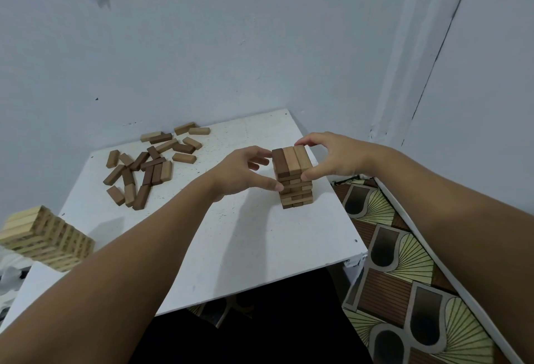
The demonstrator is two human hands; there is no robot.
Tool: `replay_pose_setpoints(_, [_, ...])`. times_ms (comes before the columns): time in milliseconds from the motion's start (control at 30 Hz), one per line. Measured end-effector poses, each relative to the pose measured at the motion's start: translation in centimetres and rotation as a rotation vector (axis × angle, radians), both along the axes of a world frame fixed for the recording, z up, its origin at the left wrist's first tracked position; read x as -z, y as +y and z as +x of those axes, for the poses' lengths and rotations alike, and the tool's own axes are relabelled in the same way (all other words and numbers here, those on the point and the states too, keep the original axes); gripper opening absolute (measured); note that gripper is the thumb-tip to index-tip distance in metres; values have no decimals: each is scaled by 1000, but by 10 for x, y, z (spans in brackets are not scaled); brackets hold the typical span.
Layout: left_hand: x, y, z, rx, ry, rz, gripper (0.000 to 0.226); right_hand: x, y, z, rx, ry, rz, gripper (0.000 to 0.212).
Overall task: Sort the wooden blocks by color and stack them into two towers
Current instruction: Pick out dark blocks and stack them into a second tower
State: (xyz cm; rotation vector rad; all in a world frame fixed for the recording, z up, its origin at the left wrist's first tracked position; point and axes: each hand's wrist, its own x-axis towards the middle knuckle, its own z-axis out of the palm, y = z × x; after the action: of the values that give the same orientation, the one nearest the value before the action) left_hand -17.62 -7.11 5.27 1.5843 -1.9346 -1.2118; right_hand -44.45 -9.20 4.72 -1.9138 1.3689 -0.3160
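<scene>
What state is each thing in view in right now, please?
Tower: upright, steadied by both hands.
Top layer: one dark block, two lighter.
Loose blocks: scattered flat, unsorted.
Pale tower: stacked at left edge.
Left hand: fingers touching tower.
Right hand: fingers touching tower.

— How many towers (293, 177) on the white table (231, 236)?

— One there, three blocks across its top layer: one dark, two lighter. A second, pale stack (43, 238) stands off the left edge — so two in all.

— And loose blocks (150, 165)?

— Roughly two dozen in one scattered pile; overlaps prevent an exact count.

— Hands?

— Two: left hand (245, 173), right hand (332, 158).
</scene>
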Motion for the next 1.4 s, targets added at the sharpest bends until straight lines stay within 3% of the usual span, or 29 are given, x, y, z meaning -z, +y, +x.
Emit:
replay_pose_setpoints(433, [1,-2,-3,-11,77,4,69,-2,-1,0,-8,-4,-3,89])
replay_pose_setpoints(767, [3,-1,1,-32,140,31,76,0,-3,-1,-11,-7,-7,93])
replay_pose_setpoints(1033, [0,1,-1,-37,151,38,69,1,-4,1,-11,-29,13,80])
replay_pose_setpoints(1167, [1,0,0,-40,155,49,78,0,-3,0,-8,-26,13,83])
replay_pose_setpoints(1300, [-1,1,3,-39,122,97,96,-6,2,2,2,0,15,105])
replay_pose_setpoints(1400, [-6,2,19,-38,119,134,103,-19,9,7,62,-107,-53,95])
